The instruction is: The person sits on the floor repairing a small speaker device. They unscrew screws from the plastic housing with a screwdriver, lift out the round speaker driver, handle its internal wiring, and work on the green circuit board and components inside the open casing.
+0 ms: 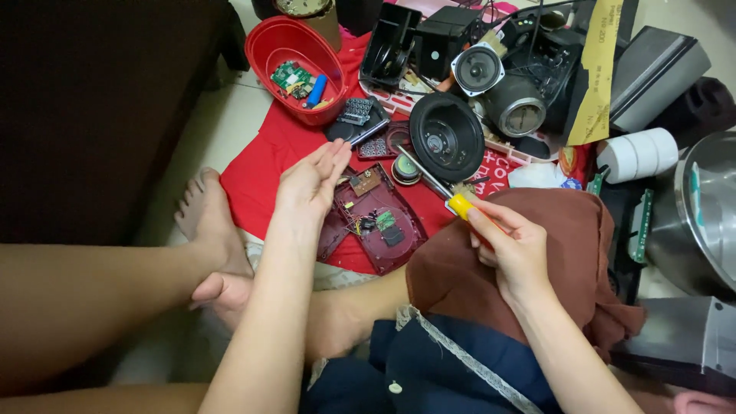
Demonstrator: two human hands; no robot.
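My right hand [512, 244] grips a screwdriver [441, 190] by its yellow handle, its metal shaft pointing up-left toward a black speaker cone [447, 136]. My left hand [313, 181] is flat with fingers together and holds nothing; it hovers over the left edge of an opened maroon device case [377, 218], which shows a circuit board and wires. The case lies on a red cloth [257, 169] on the floor.
A red bowl [273, 47] with a green board and a blue cell sits at the back. Speakers [478, 69], black housings, a keypad [357, 110], sandpaper [598, 69], white tape rolls [638, 152] and a steel pot [701, 215] crowd the right. My bare legs and feet [207, 222] lie left.
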